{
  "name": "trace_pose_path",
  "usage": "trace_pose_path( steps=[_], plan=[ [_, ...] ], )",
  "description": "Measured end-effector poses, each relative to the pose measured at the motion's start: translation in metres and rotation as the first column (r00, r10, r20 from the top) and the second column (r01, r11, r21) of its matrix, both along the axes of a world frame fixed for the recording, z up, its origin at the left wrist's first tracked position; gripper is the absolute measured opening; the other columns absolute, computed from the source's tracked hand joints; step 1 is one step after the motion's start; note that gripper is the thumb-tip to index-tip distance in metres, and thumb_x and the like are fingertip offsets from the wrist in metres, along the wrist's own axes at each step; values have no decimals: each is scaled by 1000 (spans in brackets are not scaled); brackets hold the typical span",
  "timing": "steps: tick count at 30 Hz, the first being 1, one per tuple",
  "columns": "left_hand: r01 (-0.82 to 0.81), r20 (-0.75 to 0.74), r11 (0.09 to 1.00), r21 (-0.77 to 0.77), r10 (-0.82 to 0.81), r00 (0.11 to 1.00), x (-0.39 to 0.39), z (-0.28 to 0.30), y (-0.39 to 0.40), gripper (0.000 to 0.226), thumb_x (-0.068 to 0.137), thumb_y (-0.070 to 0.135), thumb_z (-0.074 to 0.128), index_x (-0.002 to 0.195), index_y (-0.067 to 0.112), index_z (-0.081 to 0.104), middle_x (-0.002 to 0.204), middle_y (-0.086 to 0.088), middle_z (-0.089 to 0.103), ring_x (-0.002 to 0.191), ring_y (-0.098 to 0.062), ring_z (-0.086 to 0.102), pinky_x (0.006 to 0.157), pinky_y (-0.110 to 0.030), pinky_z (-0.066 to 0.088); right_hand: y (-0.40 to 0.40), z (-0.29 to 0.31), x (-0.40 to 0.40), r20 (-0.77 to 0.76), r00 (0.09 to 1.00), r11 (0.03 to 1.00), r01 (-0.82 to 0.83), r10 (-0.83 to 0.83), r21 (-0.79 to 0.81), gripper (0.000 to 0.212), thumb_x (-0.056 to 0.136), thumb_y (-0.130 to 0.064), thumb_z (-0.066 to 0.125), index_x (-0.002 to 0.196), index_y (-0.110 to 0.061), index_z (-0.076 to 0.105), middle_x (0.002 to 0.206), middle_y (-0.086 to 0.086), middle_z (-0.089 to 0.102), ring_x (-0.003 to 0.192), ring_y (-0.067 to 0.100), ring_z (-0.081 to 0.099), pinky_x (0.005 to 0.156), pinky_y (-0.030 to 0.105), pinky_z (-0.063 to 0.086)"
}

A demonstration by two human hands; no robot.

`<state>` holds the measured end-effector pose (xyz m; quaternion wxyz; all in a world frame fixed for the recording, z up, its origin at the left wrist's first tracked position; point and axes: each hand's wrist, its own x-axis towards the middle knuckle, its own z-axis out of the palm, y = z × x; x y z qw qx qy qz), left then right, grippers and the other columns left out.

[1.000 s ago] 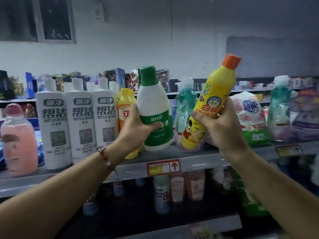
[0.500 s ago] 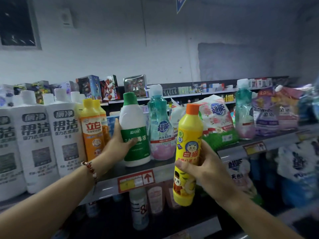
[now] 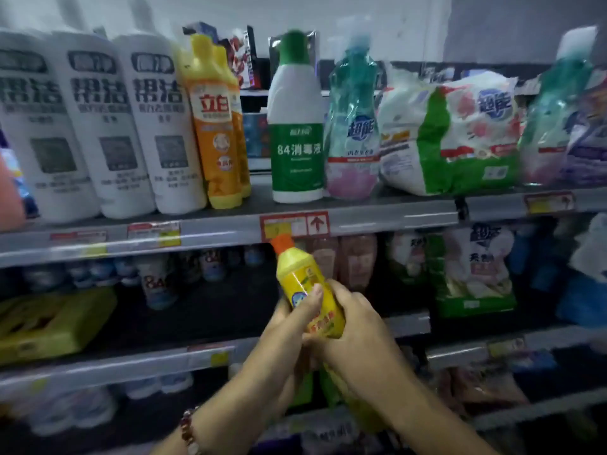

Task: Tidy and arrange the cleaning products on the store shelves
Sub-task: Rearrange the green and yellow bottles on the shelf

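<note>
Gripping one yellow bottle [image 3: 307, 287] with orange cap, tilted, both left hand [image 3: 289, 326] and right hand [image 3: 353, 336] curled round its lower body. Held below the top shelf [image 3: 377, 218], under the green-capped white bottle [image 3: 295, 126] standing there beside orange bottles [image 3: 218, 133].

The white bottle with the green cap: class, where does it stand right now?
The white bottle with the green cap stands upright on the upper shelf, centre of the head view, between the orange-yellow bottles and the teal bottle.
</note>
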<state>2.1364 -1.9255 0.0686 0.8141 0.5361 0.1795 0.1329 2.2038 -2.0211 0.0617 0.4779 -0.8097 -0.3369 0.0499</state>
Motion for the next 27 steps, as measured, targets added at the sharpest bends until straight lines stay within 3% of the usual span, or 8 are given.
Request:
trace_pose_path(
  steps=[4,6,10,12,15,20,24,27],
  plan=[
    [-96,-177,957,-275,48,983,-40,-56,12,63,77,50,63,122,6,67,109,-17,76,89,-30,76,73,-40,61,-16,-48,-30,-99,985,976,-154,139,-153,93,68,-54,81,148,-51,32,128,-23,38,118,-3,44,92,10,37],
    [-191,-233,906,-377,106,967,-57,-75,21,65,83,51,60,125,2,66,112,-19,75,97,-33,71,86,-45,57,-30,-70,-41,-249,952,954,-231,181,-189,91,66,-59,81,143,-55,34,137,-26,39,124,-7,43,93,9,35],
    [-313,-273,869,-383,217,937,-87,-100,39,56,97,52,50,121,3,64,92,-18,76,83,-33,73,79,-47,54,-33,-106,-69,-638,714,910,-411,289,-47,77,63,-46,85,132,-44,51,107,-27,72,93,-4,69,75,14,51],
    [-318,-294,870,-376,213,932,-98,-109,45,55,98,53,48,124,6,61,93,-19,77,80,-33,75,74,-46,54,-25,-123,-78,-665,697,924,-380,267,-27,69,65,-35,89,125,-41,55,99,-26,74,86,0,72,70,17,52],
    [-324,-326,883,-339,213,921,-114,-117,53,53,97,48,49,129,8,59,121,-24,70,103,-37,70,81,-47,56,-9,-141,-89,-680,698,941,-336,226,-32,72,53,-37,88,119,-32,61,94,-15,76,79,1,70,67,18,51],
    [-181,-285,980,-88,149,947,-151,-118,71,29,99,14,51,128,8,50,118,-25,64,80,-27,70,49,-25,54,21,-155,-110,-589,790,937,-316,170,-152,55,55,-33,88,104,-33,63,94,-13,76,83,-3,70,78,27,57],
    [-121,-220,947,298,192,956,-183,-116,94,42,96,6,66,124,34,52,122,-6,69,108,-25,71,74,-29,62,51,-152,-136,-634,744,920,-369,211,-128,52,62,-23,88,108,-24,66,93,-8,78,83,6,73,78,32,61],
    [-115,-189,899,423,212,959,-210,-109,117,48,89,24,77,123,47,52,116,10,72,110,-16,71,89,-40,61,75,-145,-157,-685,687,913,-400,244,-75,46,75,-8,85,112,-24,63,89,-10,77,79,2,73,64,17,54]
  ],
)
